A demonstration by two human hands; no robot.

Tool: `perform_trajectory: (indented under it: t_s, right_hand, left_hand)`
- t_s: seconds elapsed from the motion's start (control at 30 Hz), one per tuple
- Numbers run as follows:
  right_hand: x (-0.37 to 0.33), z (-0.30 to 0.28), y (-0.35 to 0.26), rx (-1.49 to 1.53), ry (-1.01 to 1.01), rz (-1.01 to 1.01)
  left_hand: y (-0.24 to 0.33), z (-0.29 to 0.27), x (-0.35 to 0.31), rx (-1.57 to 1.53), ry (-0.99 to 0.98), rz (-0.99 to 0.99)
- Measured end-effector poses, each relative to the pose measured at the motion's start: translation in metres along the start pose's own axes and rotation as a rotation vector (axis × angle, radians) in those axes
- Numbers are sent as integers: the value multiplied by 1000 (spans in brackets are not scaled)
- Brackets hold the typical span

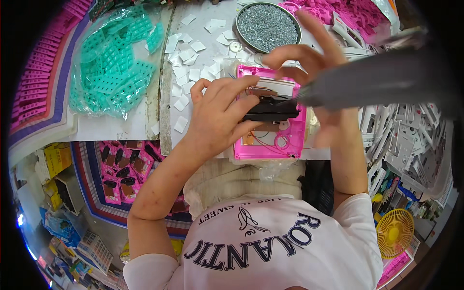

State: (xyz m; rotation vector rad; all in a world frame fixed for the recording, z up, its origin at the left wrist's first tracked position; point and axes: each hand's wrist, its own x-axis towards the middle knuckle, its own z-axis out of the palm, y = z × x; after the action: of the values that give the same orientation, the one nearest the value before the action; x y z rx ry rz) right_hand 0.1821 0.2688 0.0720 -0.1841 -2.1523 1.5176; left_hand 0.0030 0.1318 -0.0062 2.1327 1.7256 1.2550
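Note:
My left hand (220, 113) is closed on a black mechanism (270, 110), holding it down inside a pink plastic casing (261, 153). The casing lies on the bench edge in front of me; thin wires and a ring-shaped moulding show inside it. A dark grey electric screwdriver (367, 79), smeared by motion, slants in from the right with its tip over the mechanism. Behind it is my right hand (314, 60), its fingers spread and apart. No finger wraps over the tool's visible side; the tool hides the palm.
A round tin of small screws (267, 26) stands beyond the casing. White square pieces (186, 53) are scattered left of it. A clear bag of teal parts (116, 63) lies further left. White plastic parts (411, 140) are heaped at right, and pink assemblies (125, 169) fill a lined container below left.

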Motion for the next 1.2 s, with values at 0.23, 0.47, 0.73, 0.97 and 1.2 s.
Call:
perform_trajectory:
  t_s: [0.23, 0.47, 0.73, 0.97, 1.2]
  right_hand:
    - [-33, -19, 15, -665, -62, -60]
    - [-1, -40, 20, -355, -54, 601]
    - [1, -38, 4, -999, 66, 338]
    - [-44, -9, 43, -975, 124, -73]
    - [-28, -34, -21, -886, 28, 62]
  left_hand:
    - [-3, 11, -2, -203, 78, -190]
    - [3, 27, -9, -343, 152, -328]
    - [18, 10, 7, 152, -69, -137]
    - [27, 9, 13, 226, -101, -127]
    - [23, -6, 31, 212, -111, -127]
